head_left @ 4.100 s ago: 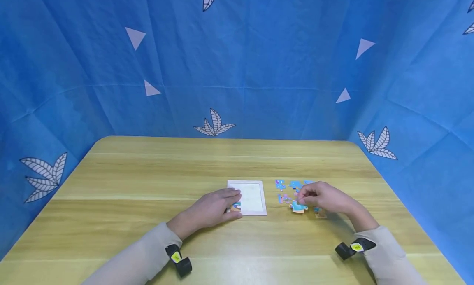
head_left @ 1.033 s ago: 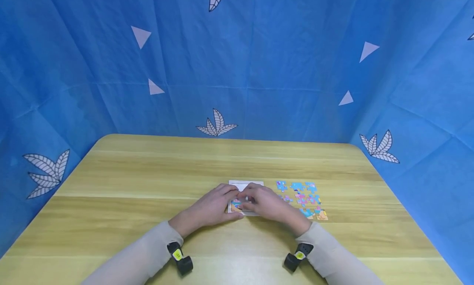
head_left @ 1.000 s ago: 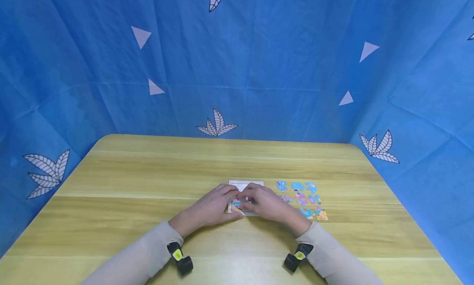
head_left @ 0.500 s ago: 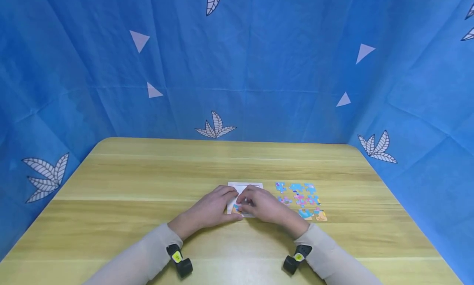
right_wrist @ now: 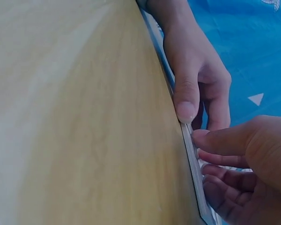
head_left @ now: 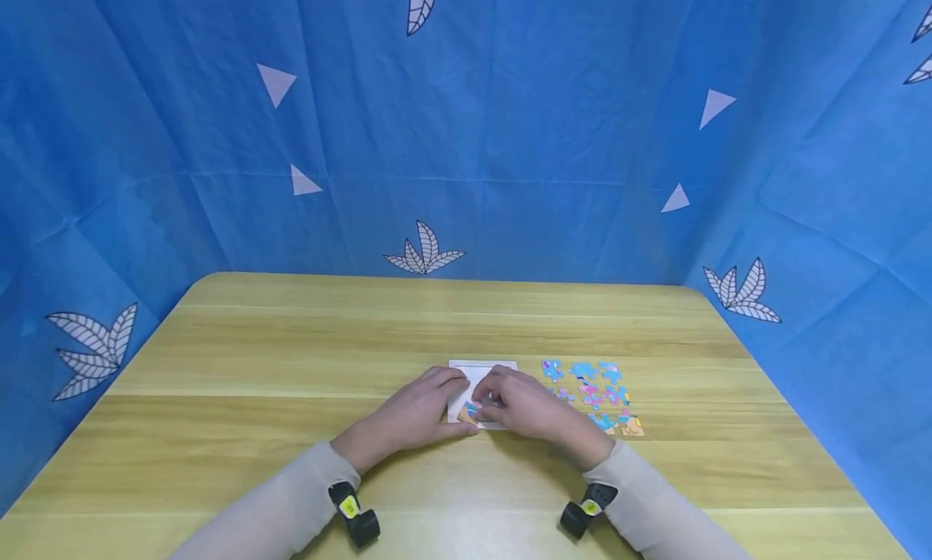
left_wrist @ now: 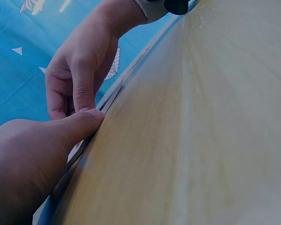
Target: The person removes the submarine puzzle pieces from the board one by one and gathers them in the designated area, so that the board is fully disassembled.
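Note:
A white puzzle tray (head_left: 496, 366) lies on the table, with orange and blue puzzle pieces (head_left: 468, 413) at its lower left, partly covered by the hands. My left hand (head_left: 413, 410) holds the tray's left side, its thumb on the front edge and its bent fingers over the board. My right hand (head_left: 526, 404) is over the tray, thumb and bent fingertips pinching at a puzzle piece, which they mostly hide. In the left wrist view the right hand (left_wrist: 82, 75) points down at the tray. The right wrist view shows the left thumb against the tray's edge (right_wrist: 193, 161).
Several loose puzzle pieces (head_left: 591, 393), blue, pink and orange, lie in rough rows right of the tray. The wooden table (head_left: 328, 321) extends around them. Blue cloth (head_left: 480, 123) hangs behind and at both sides.
Earlier my right hand held a lifted blue and orange piece among the loose pieces. It has moved left over the tray with it. The left hand stays on the tray, fingers more bent.

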### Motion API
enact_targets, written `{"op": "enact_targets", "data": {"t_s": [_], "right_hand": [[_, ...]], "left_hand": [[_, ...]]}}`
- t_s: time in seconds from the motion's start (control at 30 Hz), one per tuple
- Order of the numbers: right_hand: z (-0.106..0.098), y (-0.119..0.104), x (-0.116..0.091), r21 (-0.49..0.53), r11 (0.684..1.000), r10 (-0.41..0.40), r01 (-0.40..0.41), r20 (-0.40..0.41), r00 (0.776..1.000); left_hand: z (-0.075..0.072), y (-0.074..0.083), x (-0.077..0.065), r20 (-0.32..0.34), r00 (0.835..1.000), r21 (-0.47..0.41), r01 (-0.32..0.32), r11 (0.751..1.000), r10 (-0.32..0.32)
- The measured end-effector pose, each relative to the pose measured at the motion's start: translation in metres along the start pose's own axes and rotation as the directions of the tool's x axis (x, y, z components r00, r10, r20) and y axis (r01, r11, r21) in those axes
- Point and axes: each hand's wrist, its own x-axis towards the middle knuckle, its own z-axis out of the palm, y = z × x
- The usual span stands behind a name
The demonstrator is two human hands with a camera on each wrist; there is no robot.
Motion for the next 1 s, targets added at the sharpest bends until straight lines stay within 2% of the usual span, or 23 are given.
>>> {"op": "enact_targets", "data": {"t_s": [0.77,1.0], "right_hand": [[-0.0044,0.0001,-0.0006,0.03,0.999,0.043,-0.045,0.04,0.998],[-0.0055,-0.0019,-0.0021,-0.051,0.996,0.078,-0.077,0.018,0.997]], "left_hand": [[0.0016,0.0001,-0.0003,-0.011,1.0,-0.005,-0.003,1.0,0.003],[0.0008,0.0012,-0.0006,0.011,1.0,-0.001,0.018,1.0,-0.018]]}}
